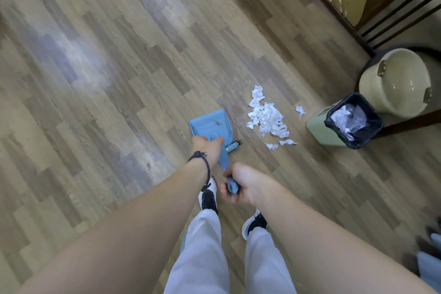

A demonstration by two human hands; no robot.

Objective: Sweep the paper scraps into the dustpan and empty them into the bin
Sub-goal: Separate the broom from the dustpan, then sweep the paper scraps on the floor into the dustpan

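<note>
A blue dustpan (208,124) lies flat on the wooden floor, its mouth pointing away from me. My left hand (207,148) is closed on it where the pan meets its handle. My right hand (241,186) is closed around the near end of a blue handle (225,162). A short blue brush part with dark bristles (233,146) pokes out beside the pan. A pile of white paper scraps (267,117) lies to the right of the pan, apart from it, with a few stray pieces (300,110) nearby. The pale green bin (318,127) with a black liner stands further right, holding crumpled paper.
A cream bucket (401,83) stands behind the bin, under a dark wooden chair (393,14) against the wall at top right. My shoes (208,198) and white trouser legs are right below my hands. Blue-grey items (429,260) sit at the right edge.
</note>
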